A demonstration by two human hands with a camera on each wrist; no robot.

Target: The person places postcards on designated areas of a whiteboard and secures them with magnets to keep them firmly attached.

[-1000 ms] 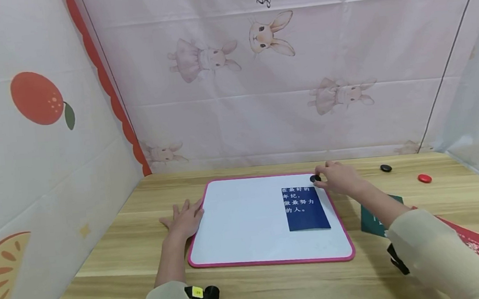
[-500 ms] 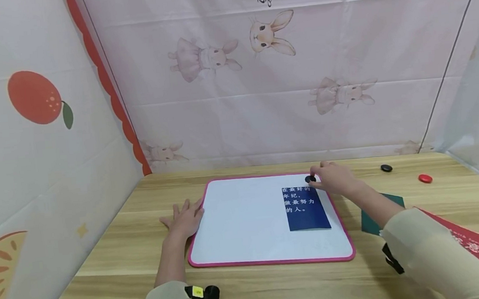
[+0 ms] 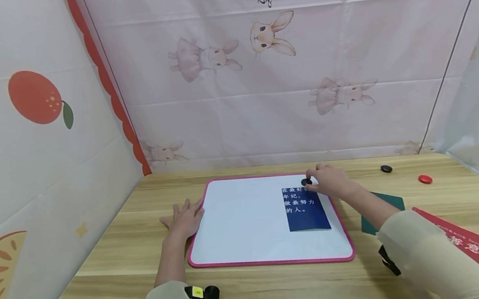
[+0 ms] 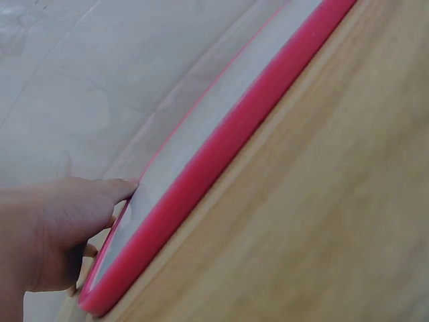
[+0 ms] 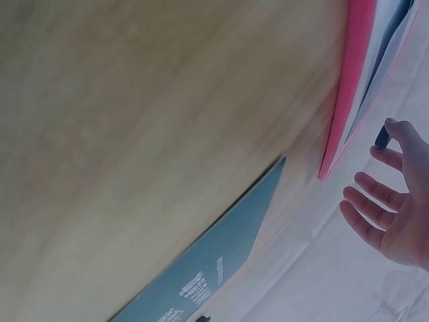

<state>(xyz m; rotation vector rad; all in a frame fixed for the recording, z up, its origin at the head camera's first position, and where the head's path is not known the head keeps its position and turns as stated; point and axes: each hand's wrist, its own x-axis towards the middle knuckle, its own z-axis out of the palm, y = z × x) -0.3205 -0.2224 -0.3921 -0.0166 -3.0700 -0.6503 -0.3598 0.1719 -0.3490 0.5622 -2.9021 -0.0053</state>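
Note:
A whiteboard (image 3: 246,221) with a pink rim lies flat on the wooden table. On its right part is a dark blue card (image 3: 307,217) with white Chinese writing. My right hand (image 3: 330,180) pinches a round black magnet (image 3: 306,181) between thumb and forefinger, just over the card's top edge; the right wrist view shows the magnet (image 5: 382,138) at the fingertips, the other fingers spread loosely. My left hand (image 3: 184,220) rests on the board's left rim with fingers spread. In the left wrist view its thumb touches the pink rim (image 4: 201,174).
Right of the board lie a green card (image 3: 389,201) and a red card (image 3: 469,238), partly behind the right forearm. A second black magnet (image 3: 386,168) and a red magnet (image 3: 425,179) sit at the back right. A printed curtain (image 3: 237,121) hangs behind the table.
My right hand has moved left with the black magnet, from the board's top right corner to the card's top edge. The left hand, board and blue card have stayed in place.

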